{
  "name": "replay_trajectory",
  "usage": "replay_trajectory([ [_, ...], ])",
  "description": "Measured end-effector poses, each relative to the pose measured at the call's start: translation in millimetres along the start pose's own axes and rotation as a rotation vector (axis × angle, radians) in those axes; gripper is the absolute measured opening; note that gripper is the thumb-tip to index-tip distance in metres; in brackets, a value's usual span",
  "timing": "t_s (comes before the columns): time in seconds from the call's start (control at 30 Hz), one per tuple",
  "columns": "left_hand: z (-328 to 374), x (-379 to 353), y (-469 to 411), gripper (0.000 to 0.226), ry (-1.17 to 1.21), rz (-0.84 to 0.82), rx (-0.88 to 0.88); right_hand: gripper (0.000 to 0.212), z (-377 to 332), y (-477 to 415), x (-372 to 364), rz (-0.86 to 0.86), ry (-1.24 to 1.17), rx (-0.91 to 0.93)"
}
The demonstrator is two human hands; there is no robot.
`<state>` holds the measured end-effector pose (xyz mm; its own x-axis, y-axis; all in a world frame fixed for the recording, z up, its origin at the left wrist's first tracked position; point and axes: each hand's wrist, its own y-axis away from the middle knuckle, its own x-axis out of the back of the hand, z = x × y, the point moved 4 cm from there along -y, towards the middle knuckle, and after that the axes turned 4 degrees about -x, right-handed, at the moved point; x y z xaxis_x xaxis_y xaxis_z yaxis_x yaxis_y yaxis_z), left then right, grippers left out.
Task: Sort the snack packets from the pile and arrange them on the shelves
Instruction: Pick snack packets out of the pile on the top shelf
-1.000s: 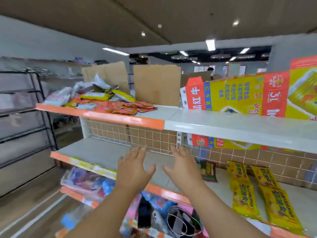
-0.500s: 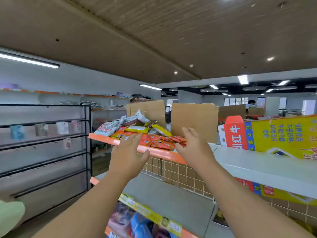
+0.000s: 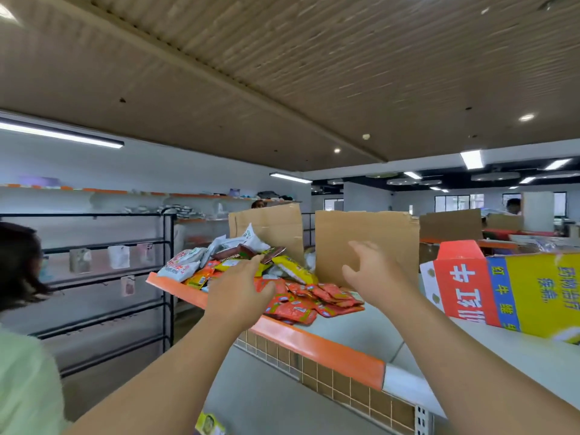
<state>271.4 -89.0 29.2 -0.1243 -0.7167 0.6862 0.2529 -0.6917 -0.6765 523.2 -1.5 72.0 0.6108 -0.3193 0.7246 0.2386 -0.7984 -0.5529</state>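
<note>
Top shelf (image 3: 317, 344): white deck, glossy orange front lip, tan grid backing below. Pile of snack packets (image 3: 293, 298) lies at its left end. The pile is crinkled foil and plastic: flat red sachets in front, yellow pouches and puffy white bags behind.

Left hand (image 3: 238, 296) is over the pile's near side, fingers (image 3: 255, 264) straight and together, thumb apart. Contact with packets is unclear.

Right hand (image 3: 373, 274) hangs just right of the pile, fingers spread and loosely bent, holding nothing.

Two upright cardboard panels (image 3: 376, 229) stand behind. A red-and-yellow printed carton (image 3: 502, 293) lies at right.

Room: ribbed brown ceiling (image 3: 282, 73), strip lights, black wire rack (image 3: 94, 246) at left, a person in a pale green top (image 3: 25, 356) at the edge.
</note>
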Motion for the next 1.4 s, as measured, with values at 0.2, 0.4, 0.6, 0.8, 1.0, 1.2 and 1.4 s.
replay_trajectory([
  [0.2,-17,-25,-33,0.064,-0.017,-0.002,0.096,0.062,6,-59,-25,-0.071,-0.042,0.049],
  [0.4,-47,-35,-58,0.061,-0.066,-0.026,0.154,0.055,-10,-99,-51,-0.127,-0.008,0.082],
  [0.6,-85,-59,-85,0.057,-0.075,-0.061,0.163,0.050,-23,-125,-83,-0.187,0.053,0.083],
  [0.8,-125,-89,-132,0.057,-0.054,-0.108,0.075,0.038,-32,-161,-117,-0.241,0.171,0.014],
  [1.0,-156,-123,-187,0.053,-0.112,-0.154,-0.194,0.040,-42,-208,-172,-0.310,0.283,-0.087],
  [1.2,-184,-148,-220,0.035,-0.214,-0.172,-0.464,0.031,-48,-230,-237,-0.384,0.400,-0.107],
  [1.4,-193,-160,-225,0.023,-0.255,-0.073,-0.684,0.021,-45,-235,-258,-0.300,0.540,-0.086],
])
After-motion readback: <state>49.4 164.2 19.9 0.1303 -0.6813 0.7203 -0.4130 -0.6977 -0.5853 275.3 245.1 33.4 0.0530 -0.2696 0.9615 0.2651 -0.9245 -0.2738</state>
